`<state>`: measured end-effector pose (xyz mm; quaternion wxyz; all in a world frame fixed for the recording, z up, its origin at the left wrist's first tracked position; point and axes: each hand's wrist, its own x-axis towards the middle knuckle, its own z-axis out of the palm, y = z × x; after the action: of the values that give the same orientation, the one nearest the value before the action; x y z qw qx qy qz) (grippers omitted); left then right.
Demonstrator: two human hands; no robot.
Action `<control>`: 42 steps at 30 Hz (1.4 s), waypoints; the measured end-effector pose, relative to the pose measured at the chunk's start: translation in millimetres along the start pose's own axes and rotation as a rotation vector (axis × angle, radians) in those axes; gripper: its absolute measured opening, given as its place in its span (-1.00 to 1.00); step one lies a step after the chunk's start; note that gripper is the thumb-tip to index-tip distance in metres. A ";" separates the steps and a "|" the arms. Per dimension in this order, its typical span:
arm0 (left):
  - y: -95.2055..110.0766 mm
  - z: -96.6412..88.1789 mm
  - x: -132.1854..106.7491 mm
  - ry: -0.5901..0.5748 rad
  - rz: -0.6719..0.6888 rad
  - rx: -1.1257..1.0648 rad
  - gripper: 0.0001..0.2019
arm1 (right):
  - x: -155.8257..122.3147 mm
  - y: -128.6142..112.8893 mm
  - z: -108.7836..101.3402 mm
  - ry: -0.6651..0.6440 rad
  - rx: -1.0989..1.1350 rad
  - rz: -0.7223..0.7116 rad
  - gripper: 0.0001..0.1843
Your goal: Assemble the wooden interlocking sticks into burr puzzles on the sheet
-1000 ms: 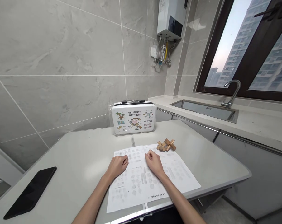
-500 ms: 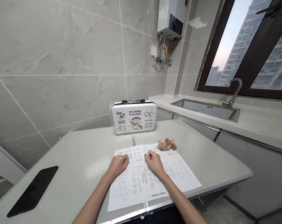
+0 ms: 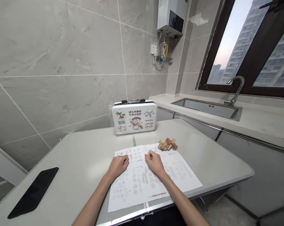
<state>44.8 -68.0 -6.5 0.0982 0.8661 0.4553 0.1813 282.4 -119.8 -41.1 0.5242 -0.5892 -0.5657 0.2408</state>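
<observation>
- The left hand (image 3: pixel 118 164) and the right hand (image 3: pixel 155 162) are resting as loosely curled fists in the lower middle of the frame; nothing is showing in either, though the palms are facing out of sight.
- The printed paper sheet (image 3: pixel 137 179) is lying under both, lower centre, while the wooden pieces (image 3: pixel 167 144) are sitting right of centre at its far edge, just beyond the right hand and apart from it.
- The pieces are seemingly overlapping that edge, so a tug on the sheet could be dragging or tipping the cluster.
- Both forearms are crossing the sheet; a sliding wrist could be creasing or skewing it.
- A broad outward sweep of the right hand could be scattering pieces over the smooth tabletop (image 3: pixel 214 160), which is probably offering little friction.
- The black phone-like slab (image 3: pixel 34 192) is lying lower left, near the table's edge; a wide left elbow could be nudging it off.
- The pieces are showing warm brown, square-edged bars, crossing one another at angles; any grain is too small to tell.
- The sheet is looking thin and matte, bearing grey diagrams.
- The tabletop is gleaming pale, with a metal seam dividing it.
- Mid-frame, the white case (image 3: pixel 134 118) is standing upright, round-cornered, wrapped in crinkled clear film.
</observation>
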 end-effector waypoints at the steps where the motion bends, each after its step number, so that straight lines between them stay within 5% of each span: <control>1: 0.0 0.0 0.1 -0.001 -0.001 -0.001 -0.70 | 0.1 0.1 0.0 0.000 0.005 0.001 -0.63; 10: -0.1 0.4 0.7 -0.004 -0.012 -0.005 -0.70 | 0.3 0.0 0.0 0.023 0.125 0.024 -0.62; 17: -0.3 0.0 0.6 -0.002 -0.016 -0.011 -0.70 | 5.6 7.3 -0.6 0.129 0.443 0.116 -0.56; 28: -0.2 0.6 0.1 0.010 -0.022 -0.029 -0.70 | 38.4 39.0 -77.2 0.285 1.138 0.227 -0.37; 36: -5.0 2.8 -0.9 0.025 -0.036 -0.032 -0.71 | 54.2 56.7 -88.7 0.225 1.225 0.302 -0.43; 42: -4.0 4.3 -1.7 0.043 -0.047 -0.021 -0.69 | 53.3 53.4 -77.1 0.245 1.101 0.271 -0.44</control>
<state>42.6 -67.2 -12.2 0.1018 0.8501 0.4756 0.2021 385.1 -87.3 -46.3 0.7797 -0.3204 -0.2120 0.4944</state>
